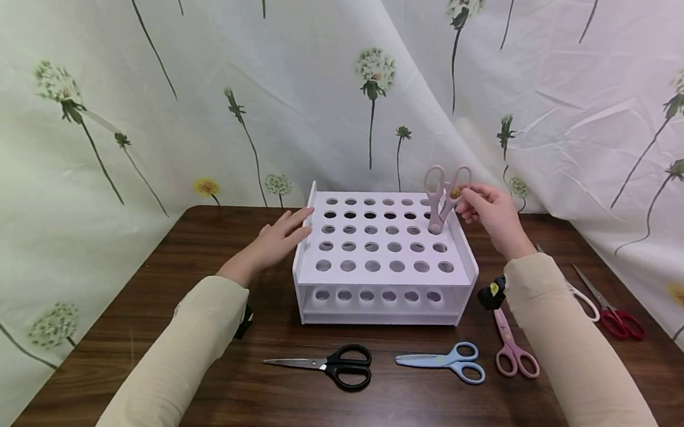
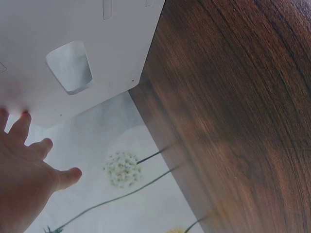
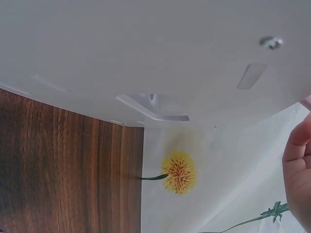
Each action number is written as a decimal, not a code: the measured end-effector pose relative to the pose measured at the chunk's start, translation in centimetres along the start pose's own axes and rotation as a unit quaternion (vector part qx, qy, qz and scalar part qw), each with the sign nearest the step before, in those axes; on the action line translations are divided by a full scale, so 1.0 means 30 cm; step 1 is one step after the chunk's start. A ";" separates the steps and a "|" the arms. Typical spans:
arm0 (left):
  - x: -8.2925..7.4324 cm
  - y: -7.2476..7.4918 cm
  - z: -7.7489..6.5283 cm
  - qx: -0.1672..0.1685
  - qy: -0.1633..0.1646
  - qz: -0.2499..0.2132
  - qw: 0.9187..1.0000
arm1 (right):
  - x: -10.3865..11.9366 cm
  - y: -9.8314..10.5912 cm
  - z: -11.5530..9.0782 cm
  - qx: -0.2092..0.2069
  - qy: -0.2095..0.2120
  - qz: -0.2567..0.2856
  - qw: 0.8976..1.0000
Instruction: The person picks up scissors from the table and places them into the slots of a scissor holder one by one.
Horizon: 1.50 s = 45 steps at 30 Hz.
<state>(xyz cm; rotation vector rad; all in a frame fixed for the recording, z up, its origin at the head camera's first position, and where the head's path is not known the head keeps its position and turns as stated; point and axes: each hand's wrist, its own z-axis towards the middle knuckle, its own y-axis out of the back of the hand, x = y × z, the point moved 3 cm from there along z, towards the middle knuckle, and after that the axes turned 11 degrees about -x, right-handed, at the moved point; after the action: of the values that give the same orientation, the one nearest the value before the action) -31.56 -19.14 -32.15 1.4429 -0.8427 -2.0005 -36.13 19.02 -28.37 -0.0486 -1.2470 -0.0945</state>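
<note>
A white rack [image 1: 385, 282] with rows of round holes stands on the table. Pale pink scissors [image 1: 435, 201] stand upright in a hole at its right side, handle loops up and spread apart. The fingers of my right hand [image 1: 491, 213] are curled and pinch the right handle loop. In the right wrist view only part of that hand [image 3: 299, 170] shows, beside the rack's side wall [image 3: 146, 58]. My left hand [image 1: 279, 238] is at the rack's left wall, its extended fingertips against it. The left wrist view shows those spread fingers [image 2: 20, 127] by the wall's cut-out.
Black scissors [image 1: 349, 367] and light blue scissors [image 1: 442, 360] lie in front of the rack. Pink scissors [image 1: 513, 350], white-handled scissors [image 1: 586, 303] and red-handled scissors [image 1: 616, 322] lie right, around my right forearm. A flowered cloth [image 1: 327, 104] hangs behind the brown table [image 1: 205, 378].
</note>
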 end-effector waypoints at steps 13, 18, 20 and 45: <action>-0.002 0.002 0.003 -0.002 0.000 0.001 1.000 | -0.010 0.017 0.002 -0.018 0.000 -0.007 1.000; 0.003 0.000 0.004 -0.002 0.002 0.003 1.000 | -0.014 0.033 0.002 -0.028 -0.008 -0.012 1.000; 0.005 -0.001 0.005 -0.001 0.004 0.003 1.000 | -0.017 0.041 0.003 -0.031 -0.010 -0.016 0.999; -0.001 -0.001 0.001 0.000 0.004 -0.004 1.000 | -0.038 0.141 -0.013 -0.036 -0.009 0.002 0.999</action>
<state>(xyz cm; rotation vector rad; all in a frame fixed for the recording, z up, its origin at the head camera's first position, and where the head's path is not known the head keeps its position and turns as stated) -31.60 -19.09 -32.16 1.4560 -0.8343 -1.9992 -35.70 23.26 -29.51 -0.1154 -1.2620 -0.1359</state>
